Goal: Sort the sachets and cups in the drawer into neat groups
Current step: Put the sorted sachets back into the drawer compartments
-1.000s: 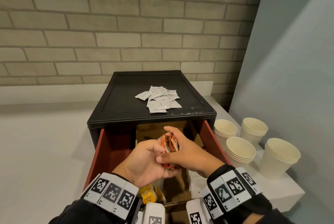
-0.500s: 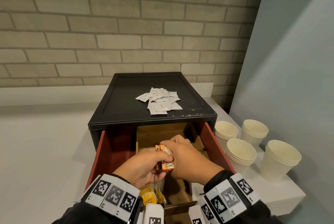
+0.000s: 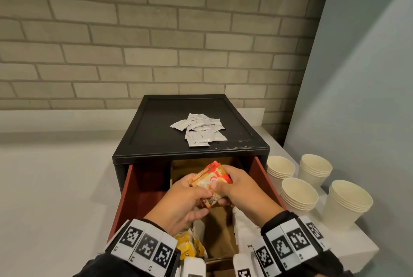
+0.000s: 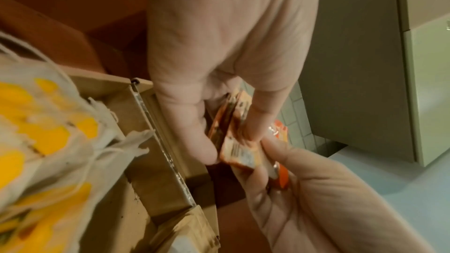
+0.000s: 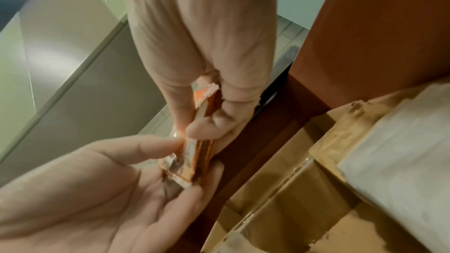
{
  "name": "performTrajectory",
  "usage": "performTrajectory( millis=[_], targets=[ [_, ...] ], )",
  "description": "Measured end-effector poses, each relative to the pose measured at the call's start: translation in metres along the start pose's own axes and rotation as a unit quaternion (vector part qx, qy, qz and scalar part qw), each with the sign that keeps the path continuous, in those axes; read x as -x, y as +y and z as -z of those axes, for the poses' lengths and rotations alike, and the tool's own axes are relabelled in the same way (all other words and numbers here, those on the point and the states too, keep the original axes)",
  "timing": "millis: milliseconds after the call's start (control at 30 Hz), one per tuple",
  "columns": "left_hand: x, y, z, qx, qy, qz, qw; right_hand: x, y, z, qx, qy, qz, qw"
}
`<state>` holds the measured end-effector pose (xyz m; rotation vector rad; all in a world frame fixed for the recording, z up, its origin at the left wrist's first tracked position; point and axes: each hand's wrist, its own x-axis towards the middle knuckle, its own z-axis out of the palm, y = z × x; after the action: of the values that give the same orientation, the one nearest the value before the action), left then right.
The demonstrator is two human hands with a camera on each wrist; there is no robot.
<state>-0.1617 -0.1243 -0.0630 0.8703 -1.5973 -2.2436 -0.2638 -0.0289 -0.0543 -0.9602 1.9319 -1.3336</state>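
Orange sachets (image 3: 210, 181), edge-on a moment ago, now lie flat-faced, pinched by left hand (image 3: 185, 203) and right hand (image 3: 241, 189) above drawer (image 3: 127, 189); squaring looks nearly done.

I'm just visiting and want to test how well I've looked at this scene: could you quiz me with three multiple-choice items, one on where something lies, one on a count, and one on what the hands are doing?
1. Where does the pile of white sachets lie?
A. On top of the black cabinet
B. Inside a paper cup
C. On the floor

2. How many stacks of paper cups stand right of the drawer?
A. Two
B. Four
C. Six

3. What are the hands doing?
A. Both hang empty
B. One closes the drawer
C. Both hold a bundle of orange sachets

Answers:
1 A, the white sachets rest on the black cabinet.
2 B, four stacks of paper cups stand on the counter.
3 C, the left hand and right hand pinch the orange sachets above the open drawer.
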Motion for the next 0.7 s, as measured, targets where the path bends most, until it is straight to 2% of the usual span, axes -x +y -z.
performTrajectory(
  millis=[133, 267, 433, 500, 633, 700],
  targets=[
    [0.003, 0.004, 0.005, -0.033, -0.05, 0.027, 0.998, 0.003, 0.0, 0.008, 0.007, -0.028, 0.036, 0.999],
    [0.009, 0.01, 0.01, -0.025, -0.139, 0.058, 0.988, 0.005, -0.003, 0.019, -0.04, -0.064, 0.039, 0.996],
    [0.014, 0.013, 0.015, -0.02, -0.202, 0.075, 0.976, 0.006, -0.002, 0.024, -0.123, -0.097, 0.03, 0.987],
    [0.013, 0.011, 0.012, -0.019, -0.186, 0.072, 0.98, 0.005, -0.002, 0.021, -0.114, -0.088, 0.016, 0.989],
    [0.006, 0.007, 0.007, 0.006, -0.084, 0.035, 0.996, -0.001, 0.0, 0.011, -0.11, 0.012, -0.021, 0.994],
    [0.005, 0.006, 0.007, 0.0, -0.068, 0.019, 0.998, 0.0, 0.0, 0.005, -0.118, 0.02, -0.051, 0.992]
  ],
)
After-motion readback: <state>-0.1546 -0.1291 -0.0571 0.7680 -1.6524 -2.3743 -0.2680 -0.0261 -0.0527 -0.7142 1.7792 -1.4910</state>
